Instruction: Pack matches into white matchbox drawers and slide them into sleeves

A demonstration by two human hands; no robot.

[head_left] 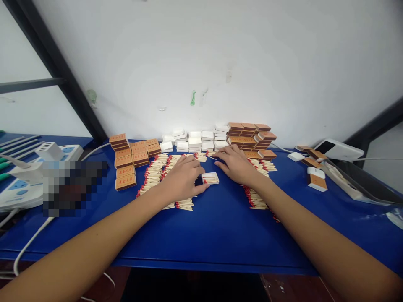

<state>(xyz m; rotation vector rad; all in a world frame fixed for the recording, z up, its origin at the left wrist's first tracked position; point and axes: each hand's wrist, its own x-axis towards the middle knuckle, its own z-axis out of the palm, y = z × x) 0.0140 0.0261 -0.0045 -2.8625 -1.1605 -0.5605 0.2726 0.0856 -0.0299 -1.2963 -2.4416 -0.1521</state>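
A small white matchbox tray (214, 180) with a few red-tipped matches in it lies on the blue table. My left hand (182, 180) grips its left end between thumb and fingers. Just beyond the tray, my right hand (236, 165) has its fingertips closed on a matchstick (213, 157), beside a row of loose matches. Piles of matches (154, 174) spread around and under my left hand. More matches (256, 197) lie below my right wrist, partly hidden by the forearm.
White trays (194, 140) are stacked along the wall. Orange matchboxes stand in stacks at the left (126, 172) and right (248, 136). A power strip (19, 193) with cables lies far left. A white device (338, 149) and several loose boxes (317, 182) lie far right on the blue table (214, 235).
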